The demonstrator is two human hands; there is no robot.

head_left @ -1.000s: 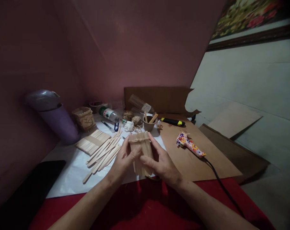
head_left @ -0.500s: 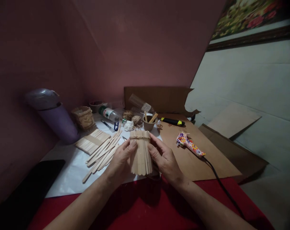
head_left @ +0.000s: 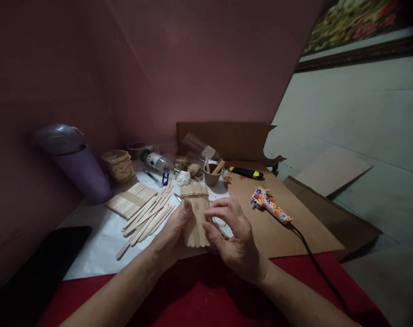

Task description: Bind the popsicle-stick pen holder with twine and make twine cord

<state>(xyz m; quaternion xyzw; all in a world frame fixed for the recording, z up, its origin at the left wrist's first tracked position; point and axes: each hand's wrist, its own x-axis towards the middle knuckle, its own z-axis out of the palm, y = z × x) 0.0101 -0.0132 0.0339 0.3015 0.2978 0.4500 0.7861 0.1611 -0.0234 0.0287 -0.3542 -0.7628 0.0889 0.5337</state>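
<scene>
A cup of upright craft sticks [head_left: 196, 222], with a band of twine round its upper part, is tilted in front of me. My left hand [head_left: 177, 227] grips its left side, the thumb lying along the sticks. At the cup's right edge is my right hand [head_left: 231, 231], its fingers curved and its thumb and index tips slightly apart. Whether those tips touch the sticks I cannot tell. Behind the right fingers, some twine [head_left: 220, 222] shows on the white sheet. The tip of a pointed metal tool [head_left: 177, 197] sticks out left of the cup.
Loose craft sticks [head_left: 148, 220] and a banded bundle [head_left: 131, 200] lie at left. Behind are a plastic bottle [head_left: 155, 160], twine balls [head_left: 193, 170] and a small pot [head_left: 212, 176]. A corded glue gun [head_left: 271, 206] and a black-yellow cutter [head_left: 245, 172] rest on cardboard [head_left: 295, 236].
My right hand has let go of the cup's right side and curled its fingers at the edge. The cup has turned slightly and shifted left in my left hand.
</scene>
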